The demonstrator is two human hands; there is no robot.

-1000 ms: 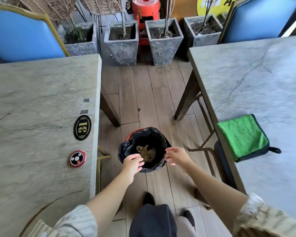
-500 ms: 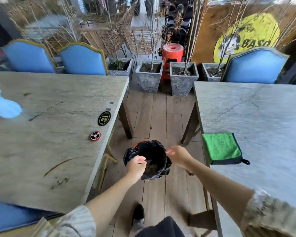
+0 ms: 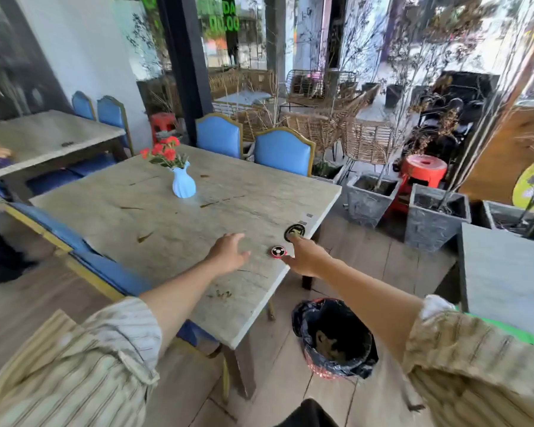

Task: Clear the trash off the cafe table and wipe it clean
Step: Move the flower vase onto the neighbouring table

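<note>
Head view, single frame, some motion blur at the edges.

Pale stone-patterned rectangular cafe table (image 3: 179, 223) fills the centre-left. Surface carries several small dark streaks and specks, e.g. near the middle and near the front edge. A light blue ribbed vase with red flowers (image 3: 183, 183) stands upright toward the far side. Near the right edge lie a round red, black and white call-button disc (image 3: 278, 251) and, just beyond it, a black oval number plaque (image 3: 294, 232).

Left hand (image 3: 228, 252) is stretched out over the table top, fingers spread and fairly straight, holding nothing; whether the palm touches the surface cannot be told. Right hand (image 3: 305, 257) is at the table's right edge, just beside the disc, fingers loosely extended, nothing held; one fingertip lies at the plaque, contact uncertain. Both forearms bare, striped beige sleeves pushed up.

On the wooden plank floor, just right of the table's near corner, stands a red waste bin lined with a black plastic bag (image 3: 333, 337), brownish crumpled trash visible inside.

A bright green cloth (image 3: 506, 329) shows partly behind the right arm, on the grey table (image 3: 506, 272) at right.

Blue padded chairs with gold frames (image 3: 281, 152) stand at the far side; grey stone planters (image 3: 435, 217) stand to the right.
</note>
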